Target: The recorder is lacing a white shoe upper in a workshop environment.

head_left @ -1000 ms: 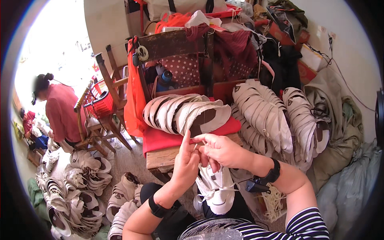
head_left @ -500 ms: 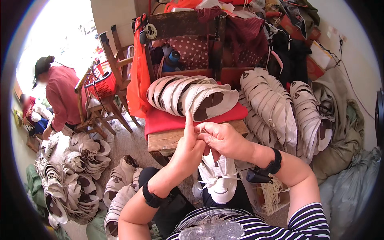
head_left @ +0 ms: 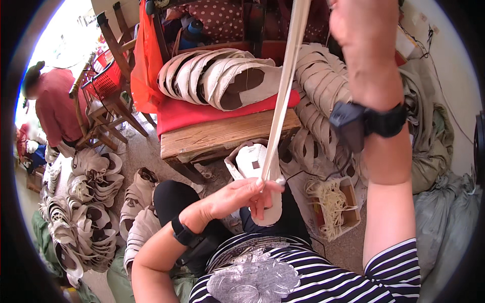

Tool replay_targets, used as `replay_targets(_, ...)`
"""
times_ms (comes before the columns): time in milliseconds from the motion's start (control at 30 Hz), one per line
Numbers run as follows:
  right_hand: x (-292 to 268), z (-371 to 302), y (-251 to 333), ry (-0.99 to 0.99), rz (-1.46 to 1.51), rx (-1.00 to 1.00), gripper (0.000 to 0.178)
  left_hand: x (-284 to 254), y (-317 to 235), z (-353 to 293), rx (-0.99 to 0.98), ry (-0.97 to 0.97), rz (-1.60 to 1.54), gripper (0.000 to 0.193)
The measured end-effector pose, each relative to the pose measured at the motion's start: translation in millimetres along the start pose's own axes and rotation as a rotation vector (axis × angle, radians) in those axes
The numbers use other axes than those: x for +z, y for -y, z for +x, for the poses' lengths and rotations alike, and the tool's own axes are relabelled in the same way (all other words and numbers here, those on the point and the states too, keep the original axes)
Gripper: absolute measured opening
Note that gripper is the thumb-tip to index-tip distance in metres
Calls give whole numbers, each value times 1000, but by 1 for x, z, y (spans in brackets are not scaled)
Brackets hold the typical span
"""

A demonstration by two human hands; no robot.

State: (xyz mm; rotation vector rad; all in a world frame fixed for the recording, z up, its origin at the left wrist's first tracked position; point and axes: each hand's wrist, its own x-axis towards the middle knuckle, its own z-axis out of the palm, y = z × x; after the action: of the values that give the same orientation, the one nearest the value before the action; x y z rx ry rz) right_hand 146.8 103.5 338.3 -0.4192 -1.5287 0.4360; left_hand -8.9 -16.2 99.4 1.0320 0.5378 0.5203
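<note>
A worker's left hand, seen from the head camera, pinches pale laces in a narrow grip above the lap, its fingers over a shoe. The right hand is raised at the top edge, its fingertips cut off; what its grip holds cannot be told. The laces stretch taut, flat and thin, beyond the frame. A bare strip of grained wood fronts the worktop; curved, slotted beige uppers nest on red cloth behind. Open floor parts the worktop from piles at left.
</note>
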Motion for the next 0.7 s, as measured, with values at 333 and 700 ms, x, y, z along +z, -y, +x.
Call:
replay_targets(333, -57, -133, -87, 889, -470, 204, 14, 33, -76, -23, 182, -353, 389, 45)
replay_targets(700, -62, -274, -50, 967, -500, 515, 17, -19, 74, -16, 13, -768, 745, 41)
